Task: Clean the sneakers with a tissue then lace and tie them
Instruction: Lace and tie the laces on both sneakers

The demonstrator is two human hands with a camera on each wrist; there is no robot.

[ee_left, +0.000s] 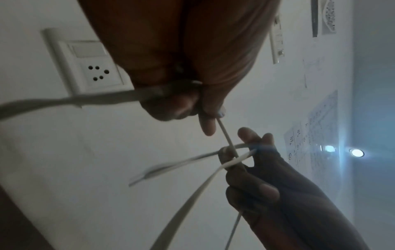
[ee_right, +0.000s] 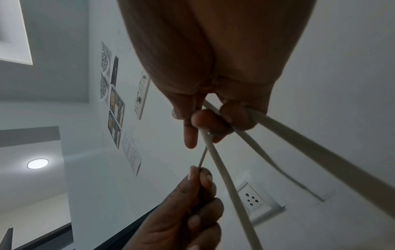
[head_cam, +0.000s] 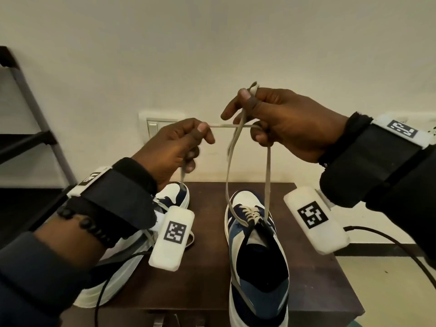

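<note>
Two white and navy sneakers stand on a dark brown table (head_cam: 207, 267). The right sneaker (head_cam: 257, 263) is laced partway, and its beige lace (head_cam: 227, 171) rises in two strands to my hands. High above the shoe my right hand (head_cam: 278, 123) holds a loop of the lace between thumb and fingers. My left hand (head_cam: 179, 142) pinches the other lace end, which runs level across to the right hand. The left sneaker (head_cam: 132, 232) lies half hidden under my left wrist. In the wrist views the lace (ee_left: 226, 137) (ee_right: 222, 170) crosses between both hands.
A wall socket (head_cam: 154, 125) sits on the cream wall behind the hands. A dark metal rack (head_cam: 28, 138) stands at the left. Black cables (head_cam: 401, 246) trail from the wrist cameras over the table's right side and front left.
</note>
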